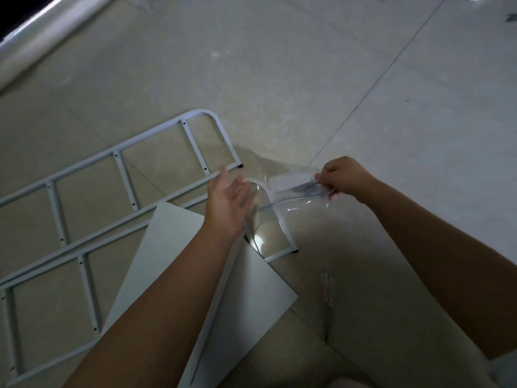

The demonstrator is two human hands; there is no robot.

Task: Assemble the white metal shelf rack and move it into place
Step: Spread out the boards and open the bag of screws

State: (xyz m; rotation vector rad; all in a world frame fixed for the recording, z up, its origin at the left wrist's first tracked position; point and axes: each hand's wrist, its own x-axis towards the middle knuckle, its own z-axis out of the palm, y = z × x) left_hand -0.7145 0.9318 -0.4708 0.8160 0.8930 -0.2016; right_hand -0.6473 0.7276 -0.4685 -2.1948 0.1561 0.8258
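White-painted metal makes up the two ladder-like side frames lying flat on the tiled floor (307, 79) at the left; the upper side frame (125, 180) runs diagonally up to a rounded end, with a black-tipped foot just beyond the left hand's fingertips; the lower side frame (89, 292) lies beside it along the same diagonal, and its own rounded end and black-tipped foot show through a clear plastic bag (293, 203) further right; a flat white shelf panel (167, 247) rests across the lower frame, partly hidden by the left forearm; the left hand (226, 200) hangs above the frames and the panel with its fingers straight and slightly spread, gripping nothing; its fingertips reach the bag's left edge, though motion blur makes it impossible to tell whether they touch the plastic; neither frame nor panel is in contact with either hand as far as can be seen; the bag hangs stretched between the two hands, above the curved end of the lower frame; inside it sit a white paper slip (288, 182) and some thin grey pieces (305, 189), too blurred to identify; the right hand (345, 177) pinches the bag's right end, its fingers curled tightly together on the plastic right over the grey pieces; far off at the top left, a pale rail (42, 32) crosses the corner.
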